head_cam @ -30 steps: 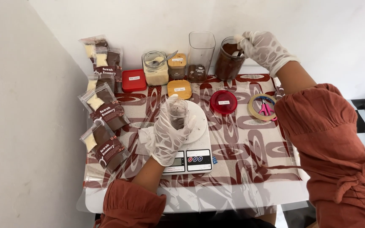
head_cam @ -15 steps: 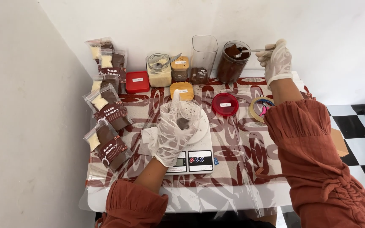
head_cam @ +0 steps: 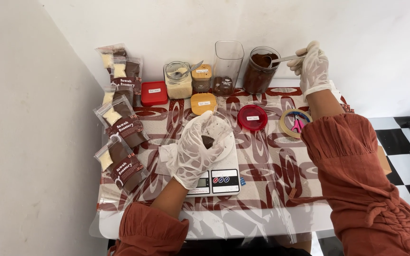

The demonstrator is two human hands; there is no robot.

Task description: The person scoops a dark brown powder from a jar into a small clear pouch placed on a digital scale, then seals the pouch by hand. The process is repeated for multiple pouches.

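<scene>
My left hand (head_cam: 196, 149), in a thin clear glove, holds open a small clear pouch (head_cam: 213, 131) with dark brown powder in it, above a white kitchen scale (head_cam: 220, 178). My right hand (head_cam: 312, 67), gloved too, grips a metal spoon (head_cam: 281, 59) whose bowl rests in the mouth of a round glass jar (head_cam: 260, 71) of brown powder at the back of the table. The jar's red lid (head_cam: 252, 117) lies flat on the patterned cloth between the scale and the jar.
Several filled pouches (head_cam: 119, 123) lie along the left edge. At the back stand a red tin (head_cam: 153, 93), a jar of pale grains (head_cam: 178, 81) with a spoon, a small wood-lidded jar (head_cam: 201, 77), and a tall empty clear container (head_cam: 227, 64). A tape roll (head_cam: 294, 123) with pink scissors lies at right.
My right hand has pulled back from gripping the brown powder jar to its right side and now holds the spoon in the jar's mouth. The left hand has stayed over the scale.
</scene>
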